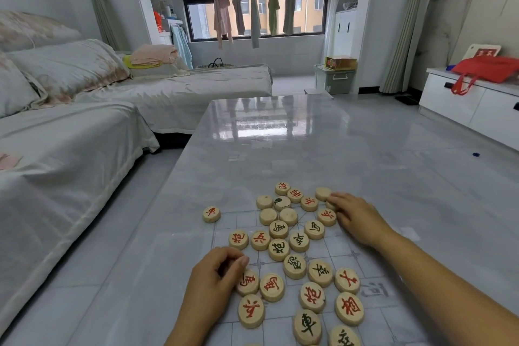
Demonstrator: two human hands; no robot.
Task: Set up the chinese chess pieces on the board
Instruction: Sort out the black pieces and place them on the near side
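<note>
Several round wooden chess pieces with red or dark green characters lie jumbled on a pale, faintly lined board on the glossy table. A few lie blank side up. One red chariot piece sits alone at the board's far left corner. My left hand has curled fingers at the near left of the heap, its thumb over a red horse piece; whatever is inside the fist is hidden. My right hand reaches to the far right of the heap, fingertips touching a blank piece and another half hidden under them.
The grey marble-look table runs away from me beyond the board. A covered sofa stands to the left and a white cabinet with a red bag to the right. Tiled floor lies on both sides.
</note>
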